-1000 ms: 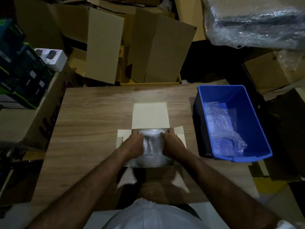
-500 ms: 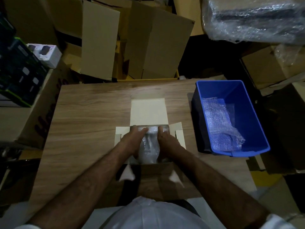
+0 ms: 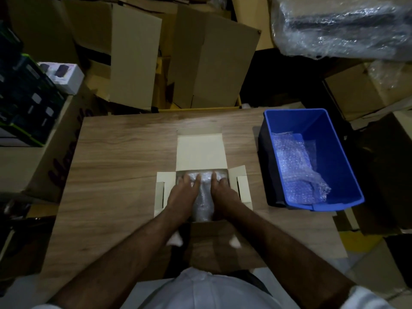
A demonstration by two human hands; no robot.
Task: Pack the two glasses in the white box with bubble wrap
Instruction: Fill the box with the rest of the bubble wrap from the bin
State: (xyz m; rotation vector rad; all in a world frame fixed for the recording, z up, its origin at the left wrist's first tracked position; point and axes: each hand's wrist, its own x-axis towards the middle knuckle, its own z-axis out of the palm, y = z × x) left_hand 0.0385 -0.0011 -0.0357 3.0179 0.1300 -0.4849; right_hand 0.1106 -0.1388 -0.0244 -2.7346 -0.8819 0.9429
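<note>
The white box (image 3: 199, 150) lies open in the middle of the wooden table, its lid flap folded back and side flaps spread. A bubble-wrapped bundle (image 3: 202, 198) fills the box; the glasses inside it cannot be made out. My left hand (image 3: 181, 195) lies flat on the bundle's left side, fingers spread. My right hand (image 3: 223, 192) presses flat on its right side. Both hands sit inside the box, palms down on the wrap.
A blue plastic bin (image 3: 312, 130) stands on the table's right, holding loose bubble wrap (image 3: 296, 172). Cardboard boxes (image 3: 200, 56) are stacked behind the table, more cartons at left and right. A plastic-wrapped load (image 3: 343, 25) sits top right.
The bundle has sunk lower into the box. My hands have gone from gripping its sides to lying flat on top with the fingers stretched out.
</note>
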